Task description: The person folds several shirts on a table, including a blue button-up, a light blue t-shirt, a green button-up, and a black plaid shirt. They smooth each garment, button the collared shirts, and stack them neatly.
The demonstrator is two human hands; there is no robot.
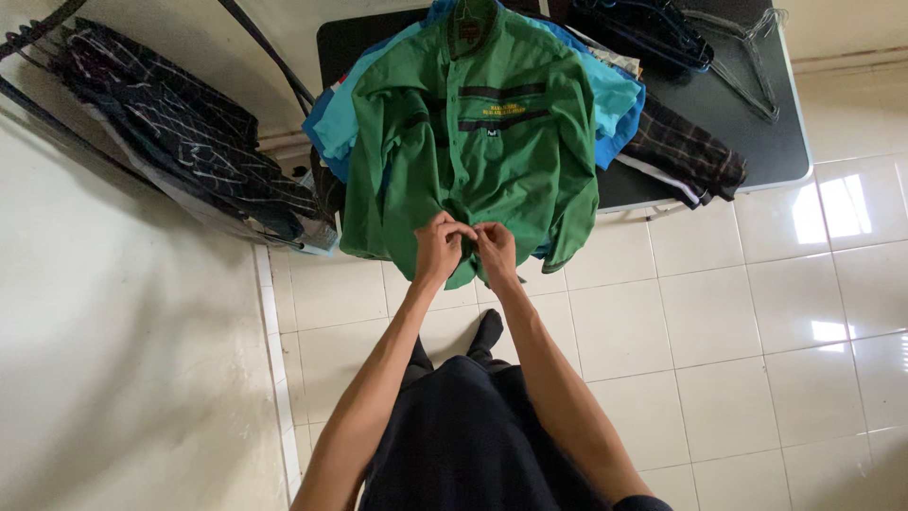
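Observation:
A green long-sleeved shirt [473,142] with dark chest stripes lies spread over a pile of clothes on a black table [757,142], its hem hanging past the table's front edge. My left hand [440,248] and my right hand [496,251] meet at the bottom of the shirt's front placket, fingers pinching the fabric on either side of it. The fingertips of both hands touch each other there.
Blue shirts [615,95] and a dark plaid garment [686,151] lie under the green one. Hangers [728,52] rest at the table's back right. Dark checked clothes [180,132] hang at the left by a white wall. White floor tiles lie below.

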